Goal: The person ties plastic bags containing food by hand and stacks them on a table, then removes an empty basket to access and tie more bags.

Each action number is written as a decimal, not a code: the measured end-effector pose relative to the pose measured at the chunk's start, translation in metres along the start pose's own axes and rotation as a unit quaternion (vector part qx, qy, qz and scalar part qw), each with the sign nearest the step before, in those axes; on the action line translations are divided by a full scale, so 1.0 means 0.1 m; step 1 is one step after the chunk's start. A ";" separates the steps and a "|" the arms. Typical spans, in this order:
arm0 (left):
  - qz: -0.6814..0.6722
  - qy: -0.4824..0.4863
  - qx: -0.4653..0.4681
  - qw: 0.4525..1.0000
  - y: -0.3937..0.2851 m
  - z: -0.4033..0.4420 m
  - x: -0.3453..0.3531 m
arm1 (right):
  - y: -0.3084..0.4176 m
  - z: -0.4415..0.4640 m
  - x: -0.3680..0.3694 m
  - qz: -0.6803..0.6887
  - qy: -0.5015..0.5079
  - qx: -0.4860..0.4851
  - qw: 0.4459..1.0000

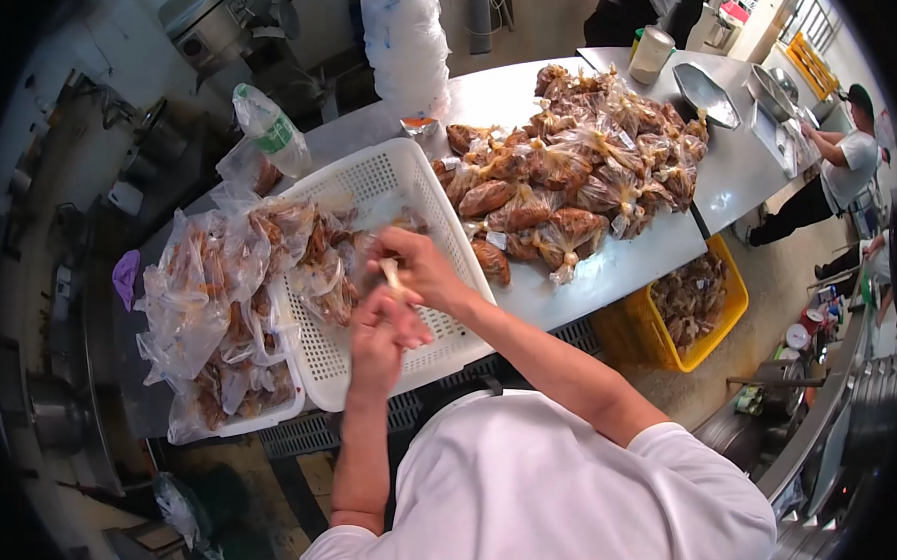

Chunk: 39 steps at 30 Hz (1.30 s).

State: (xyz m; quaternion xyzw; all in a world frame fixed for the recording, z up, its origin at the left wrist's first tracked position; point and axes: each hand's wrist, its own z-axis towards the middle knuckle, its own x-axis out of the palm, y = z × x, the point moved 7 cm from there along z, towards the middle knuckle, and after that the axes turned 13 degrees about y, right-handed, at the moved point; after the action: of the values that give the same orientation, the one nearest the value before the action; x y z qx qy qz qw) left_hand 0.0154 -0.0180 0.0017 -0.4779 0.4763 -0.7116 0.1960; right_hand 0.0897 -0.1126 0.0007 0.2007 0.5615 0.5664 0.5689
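Note:
Over the white perforated basket (425,196), both hands meet at the twisted, pale neck of a plastic bag (391,272). My right hand (418,267) is closed round this neck from above. Just below it, my left hand (379,328) has its fingers bent at the lower end of the neck, slightly smeared by motion. The rest of this bag is mostly hidden by my hands. Left of them, several open clear bags (203,281) with brown food inside fill a white tray and spill over the basket's left side.
A heap of tied bags (564,175) of brown food covers the metal table (629,282) on the right. A yellow crate (734,288) holds more food below. A plastic bottle (280,137) and stacked clear containers (406,52) stand behind the basket. Other people (849,157) work farther off.

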 end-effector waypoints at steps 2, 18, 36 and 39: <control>-0.109 0.140 -0.013 0.984 0.19 -0.06 0.27 | 0.27 0.11 0.16 0.465 0.138 -0.050 0.873; 0.646 -0.179 0.125 0.732 -0.25 0.02 -0.20 | -0.24 -0.26 0.23 0.209 -0.039 0.128 0.969; 0.508 -0.066 0.034 0.858 -0.06 0.22 -0.08 | -0.08 -0.72 -0.23 0.086 -0.096 0.019 0.992; 0.526 -0.079 0.129 0.837 0.08 0.25 0.20 | -0.07 -0.81 -0.23 0.061 -0.099 0.010 0.993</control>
State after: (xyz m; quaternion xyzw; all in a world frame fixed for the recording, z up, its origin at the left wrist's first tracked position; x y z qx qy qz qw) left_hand 0.0264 -0.0492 0.0067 -0.1797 0.5425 -0.5164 0.6378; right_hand 0.0287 -0.1678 -0.0197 0.2957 0.4945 0.5716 0.5842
